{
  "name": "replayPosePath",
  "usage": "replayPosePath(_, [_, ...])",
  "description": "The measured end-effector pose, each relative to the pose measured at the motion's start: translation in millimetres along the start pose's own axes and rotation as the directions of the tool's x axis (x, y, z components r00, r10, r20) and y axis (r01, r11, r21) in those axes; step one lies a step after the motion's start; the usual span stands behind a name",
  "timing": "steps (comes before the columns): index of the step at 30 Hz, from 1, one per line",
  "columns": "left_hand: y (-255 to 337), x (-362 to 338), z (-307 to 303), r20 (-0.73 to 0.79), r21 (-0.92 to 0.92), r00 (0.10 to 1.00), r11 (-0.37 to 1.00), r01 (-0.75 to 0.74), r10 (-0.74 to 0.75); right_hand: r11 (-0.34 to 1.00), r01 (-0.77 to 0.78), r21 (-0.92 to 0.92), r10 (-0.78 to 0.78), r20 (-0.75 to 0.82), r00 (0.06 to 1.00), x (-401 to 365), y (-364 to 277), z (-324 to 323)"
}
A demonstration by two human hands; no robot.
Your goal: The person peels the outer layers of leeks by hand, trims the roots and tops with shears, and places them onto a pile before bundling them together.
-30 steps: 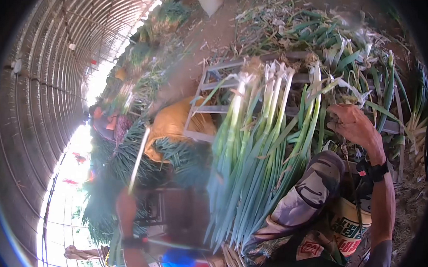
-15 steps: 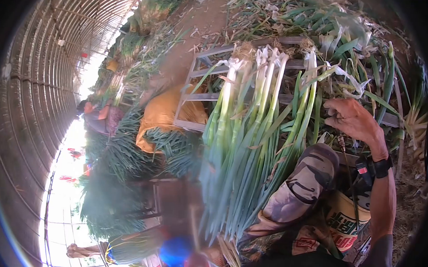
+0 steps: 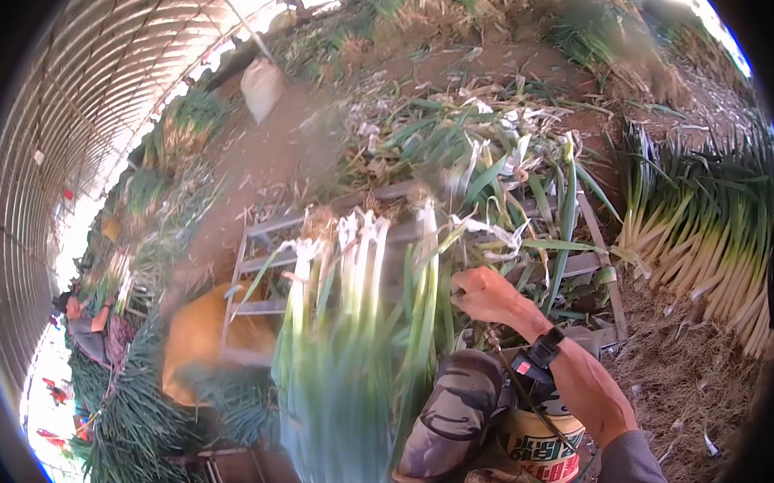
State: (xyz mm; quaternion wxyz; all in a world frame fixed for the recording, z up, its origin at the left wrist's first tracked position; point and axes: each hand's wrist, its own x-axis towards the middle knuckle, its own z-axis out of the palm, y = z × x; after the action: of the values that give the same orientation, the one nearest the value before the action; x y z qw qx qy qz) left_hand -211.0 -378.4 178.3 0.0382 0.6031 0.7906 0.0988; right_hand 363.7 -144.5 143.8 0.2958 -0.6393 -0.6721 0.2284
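My right hand, with a dark watch on the wrist, has its fingers curled closed. Whatever they may hold is hidden. It is just right of a row of long green onions, whose white root ends lie on a metal frame and whose leaves hang toward me, blurred. Below the hand, a thin dark rod slants down past my camouflage-covered knee. My left hand is out of view.
Onion trimmings pile up behind the frame. At right lies a big row of green onions. A yellow sack is at left, with a seated person beyond. A printed bucket stands near my leg.
The view has swung up and to the right, bringing the big onion row at right into sight. My right hand remains closed beside the onions on the frame.
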Motion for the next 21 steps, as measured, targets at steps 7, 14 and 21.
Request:
replayPosePath(7, [268.2, 139.2, 79.5, 0.196, -0.408, 0.803, 0.791, -0.456, 0.563, 0.946, -0.285, 0.153, 0.256, 0.185, 0.949, 24.1, -2.7, 0.7])
replayPosePath(14, [408.8, 185.9, 189.3, 0.294, -0.322, 0.715, 0.770, -0.551, 0.634, 0.982, -0.181, -0.051, 0.186, 0.101, 0.977, 22.6, 14.0, 10.6])
replayPosePath(21, [423.7, 181.5, 201.7, 0.240, -0.211, 0.770, 0.806, -0.553, 0.591, 0.973, -0.101, -0.206, 0.085, -0.089, 0.992, 38.9, 22.3, 20.4])
